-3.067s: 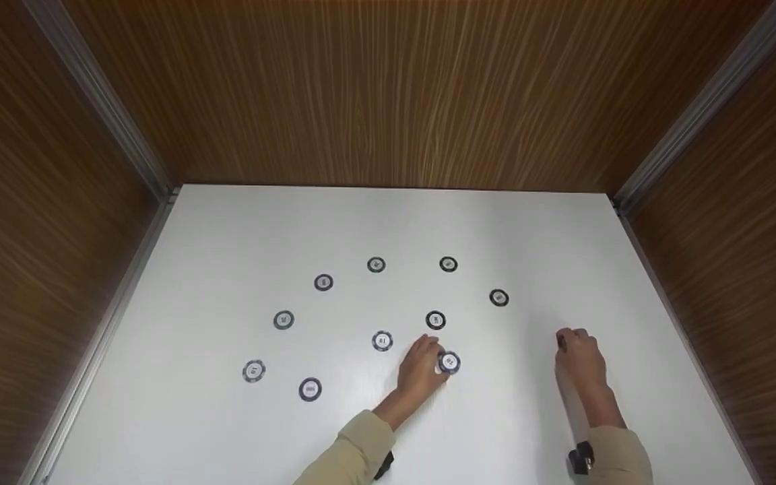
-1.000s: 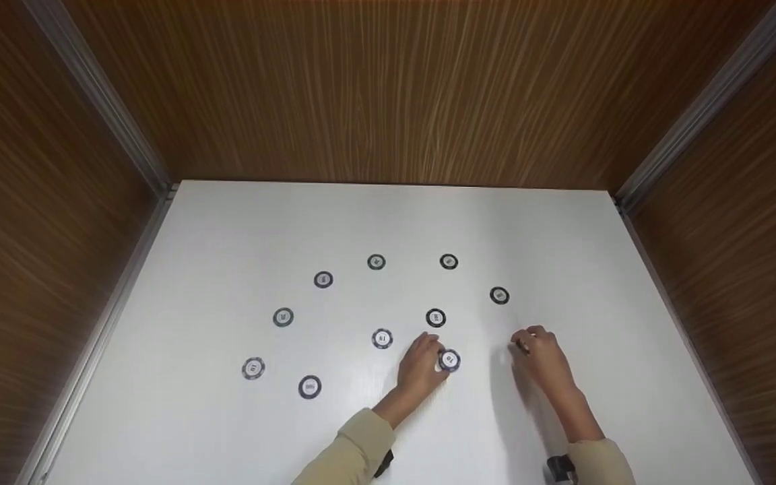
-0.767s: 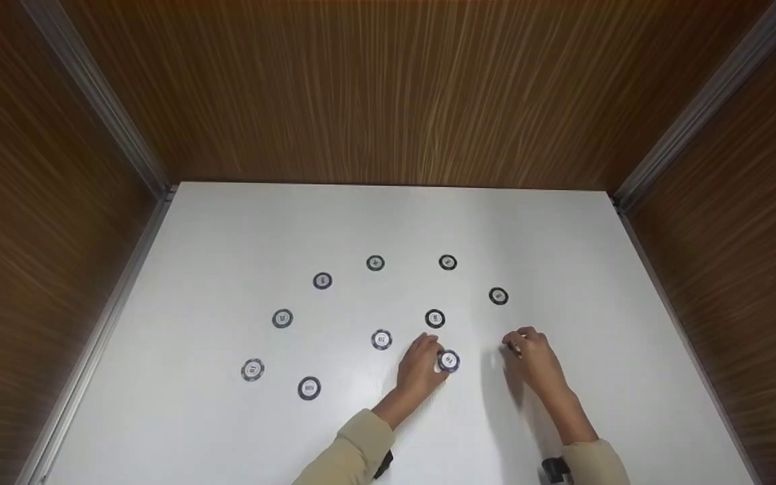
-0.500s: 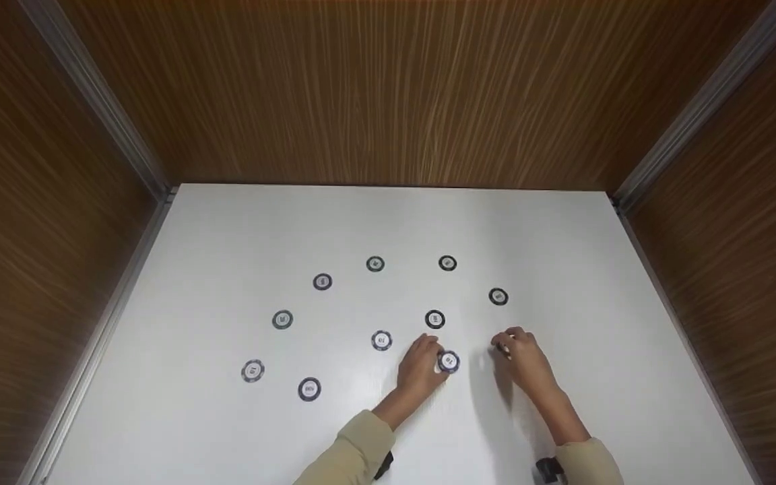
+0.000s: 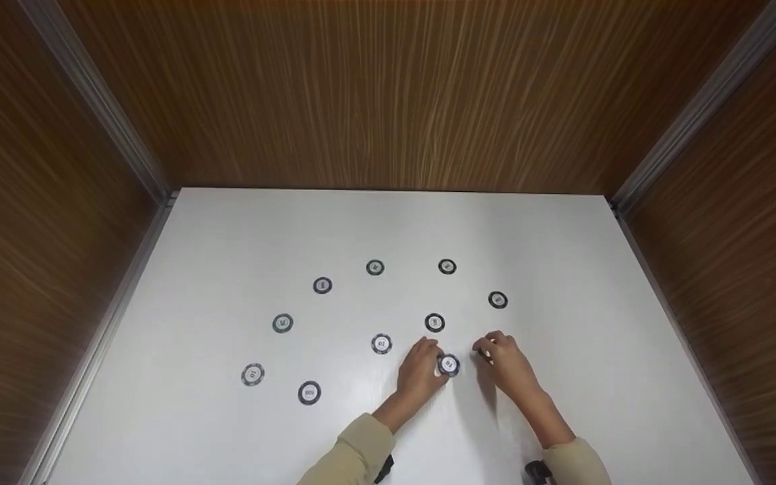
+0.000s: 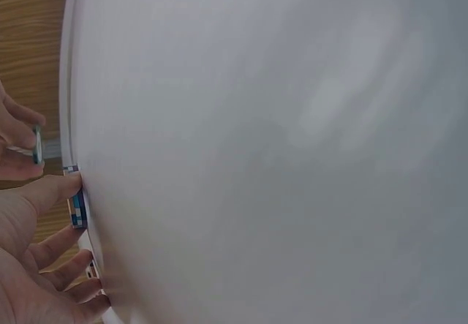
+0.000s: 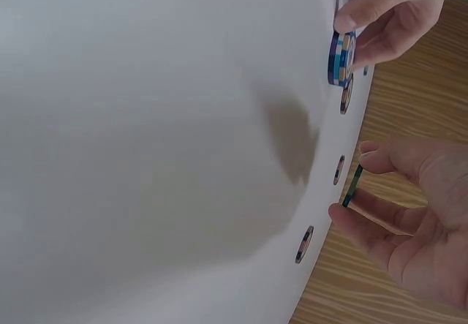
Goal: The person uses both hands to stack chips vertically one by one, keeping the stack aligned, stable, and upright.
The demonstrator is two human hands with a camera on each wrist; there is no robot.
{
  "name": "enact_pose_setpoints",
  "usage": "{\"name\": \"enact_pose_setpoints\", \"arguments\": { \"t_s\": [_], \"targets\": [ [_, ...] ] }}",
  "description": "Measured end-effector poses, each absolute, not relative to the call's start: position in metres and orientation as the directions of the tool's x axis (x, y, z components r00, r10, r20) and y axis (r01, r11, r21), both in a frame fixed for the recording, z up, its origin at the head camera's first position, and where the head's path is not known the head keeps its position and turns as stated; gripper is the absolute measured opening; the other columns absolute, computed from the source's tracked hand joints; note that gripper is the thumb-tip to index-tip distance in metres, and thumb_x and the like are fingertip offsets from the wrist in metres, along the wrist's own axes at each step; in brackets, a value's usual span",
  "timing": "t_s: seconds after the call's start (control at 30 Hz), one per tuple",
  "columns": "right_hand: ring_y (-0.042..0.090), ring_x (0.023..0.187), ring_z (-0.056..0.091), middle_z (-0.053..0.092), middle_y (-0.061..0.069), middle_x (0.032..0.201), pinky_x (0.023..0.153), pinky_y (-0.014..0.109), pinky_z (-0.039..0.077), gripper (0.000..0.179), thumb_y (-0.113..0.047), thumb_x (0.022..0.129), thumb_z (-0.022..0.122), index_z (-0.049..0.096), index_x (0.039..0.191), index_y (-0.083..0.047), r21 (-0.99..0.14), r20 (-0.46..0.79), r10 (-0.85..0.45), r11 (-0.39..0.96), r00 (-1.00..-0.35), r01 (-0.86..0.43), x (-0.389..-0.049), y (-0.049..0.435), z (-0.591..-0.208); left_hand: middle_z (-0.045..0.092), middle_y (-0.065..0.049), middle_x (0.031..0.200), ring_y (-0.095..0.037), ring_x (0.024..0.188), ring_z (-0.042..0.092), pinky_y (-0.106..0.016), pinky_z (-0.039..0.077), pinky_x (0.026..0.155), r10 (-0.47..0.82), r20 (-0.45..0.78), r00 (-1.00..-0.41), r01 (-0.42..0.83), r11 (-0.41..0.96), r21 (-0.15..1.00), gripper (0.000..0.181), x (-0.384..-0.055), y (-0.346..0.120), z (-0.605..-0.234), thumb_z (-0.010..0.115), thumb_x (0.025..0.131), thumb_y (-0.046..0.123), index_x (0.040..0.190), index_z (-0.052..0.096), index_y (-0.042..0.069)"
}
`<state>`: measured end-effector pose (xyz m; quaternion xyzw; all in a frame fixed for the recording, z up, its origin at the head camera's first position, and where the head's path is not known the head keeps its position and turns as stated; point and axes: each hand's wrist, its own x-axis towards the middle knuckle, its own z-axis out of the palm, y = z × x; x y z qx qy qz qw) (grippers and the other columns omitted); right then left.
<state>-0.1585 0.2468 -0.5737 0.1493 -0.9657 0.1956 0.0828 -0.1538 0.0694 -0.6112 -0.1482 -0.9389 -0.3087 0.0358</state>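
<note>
On the white table, my left hand (image 5: 420, 370) pinches the sides of a small stack of poker chips (image 5: 449, 365) between thumb and finger. Its layered edges show in the right wrist view as a blue, white and purple stack (image 7: 341, 59). Just right of it, my right hand (image 5: 510, 369) is raised over its own shadow. A single green-edged poker chip (image 7: 353, 185) is pinched on edge between that hand's thumb and fingertips. From the head view this chip is mostly hidden by the fingers. A gap separates it from the stack.
Several single chips lie flat and spread out, among them a black one (image 5: 435, 322) beyond the left fingertips, a white-and-blue one (image 5: 381, 343) and a dark one (image 5: 309, 393). Wood-grain panels (image 5: 388, 94) wall the table (image 5: 179, 417) at the back and both sides.
My right hand has travelled leftward with its poker chip, from the table's right part to near the stack. The left hand keeps its place and its grip; the loose chips have not moved.
</note>
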Motion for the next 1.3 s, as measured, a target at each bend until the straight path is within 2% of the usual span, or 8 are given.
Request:
{"name": "enact_pose_setpoints", "arguments": {
  "t_s": [0.33,0.73,1.1,1.3],
  "targets": [
    [0.027,0.081,0.057,0.059,0.011,0.091,0.070,0.035,0.053,0.017,-0.002,0.072,0.075,0.068,0.087,-0.008,-0.306,0.202,-0.302,0.884,-0.932,-0.353,-0.158,0.228,-0.576,0.053,-0.008,0.116,-0.027,0.119,0.044,-0.029,0.034,0.101,0.269,0.185,-0.945,0.326,0.754,0.570,0.035,-0.152,0.068,-0.612,0.081,0.065,0.015,0.092,0.060,0.007],
    [0.027,0.082,0.057,0.058,0.011,0.092,0.070,0.035,0.053,0.018,-0.003,0.070,0.076,0.068,0.086,-0.008,-0.325,0.205,-0.340,0.861,-0.918,-0.392,-0.159,0.216,-0.576,0.054,-0.005,0.117,-0.024,0.120,0.044,-0.026,0.034,0.100,0.263,0.164,-0.951,0.310,0.773,0.553,0.031,-0.154,0.070,-0.611,0.079,0.066,0.018,0.091,0.062,0.010],
    [0.024,0.078,0.056,0.059,0.010,0.089,0.066,0.033,0.053,0.015,-0.003,0.071,0.075,0.069,0.083,-0.008,-0.309,0.225,-0.377,0.847,-0.898,-0.433,-0.160,0.208,-0.580,0.055,-0.006,0.113,-0.026,0.116,0.047,-0.025,0.035,0.099,0.270,0.219,-0.938,0.346,0.783,0.517,0.029,-0.155,0.068,-0.613,0.078,0.066,0.016,0.089,0.062,0.009],
    [0.023,0.078,0.056,0.059,0.009,0.089,0.067,0.032,0.053,0.019,0.001,0.070,0.075,0.070,0.085,-0.008,-0.305,0.232,-0.407,0.832,-0.884,-0.463,-0.159,0.205,-0.584,0.056,-0.006,0.114,-0.026,0.116,0.047,-0.026,0.033,0.101,0.274,0.232,-0.933,0.356,0.784,0.508,0.034,-0.153,0.068,-0.612,0.080,0.066,0.018,0.094,0.063,0.009]
  ]
}}
